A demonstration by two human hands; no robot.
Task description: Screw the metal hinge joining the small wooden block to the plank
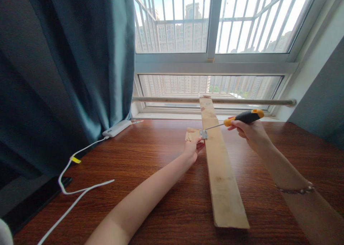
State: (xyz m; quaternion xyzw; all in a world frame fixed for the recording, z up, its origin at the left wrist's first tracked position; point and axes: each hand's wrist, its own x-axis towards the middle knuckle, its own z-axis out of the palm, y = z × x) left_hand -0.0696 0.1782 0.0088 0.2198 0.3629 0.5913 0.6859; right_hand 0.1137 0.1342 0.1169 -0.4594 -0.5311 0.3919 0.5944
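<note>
Head view: the long plank (223, 177) runs from centre top to lower right of centre over the desk (150, 151); its far end overlaps the rail (249, 101) below the window, contact not clear. The small board (191, 134) sits at centre, just left of the plank, and the metal hinge (203, 134) spans the joint between them. Left grip (192, 150) is closed on the small board's lower edge, thumb by the hinge, presumably to keep board and leaf from shifting. Right grip (252, 133), right of centre, is wrapped around the yellow-and-black handle of the screwdriver (244, 116); its shaft slants down-left to the hinge, probably to bring the tip onto a fastener. Tip contact too small to confirm. White power strip (117, 129) lies apart, left of centre, by the curtain (115, 58)
</note>
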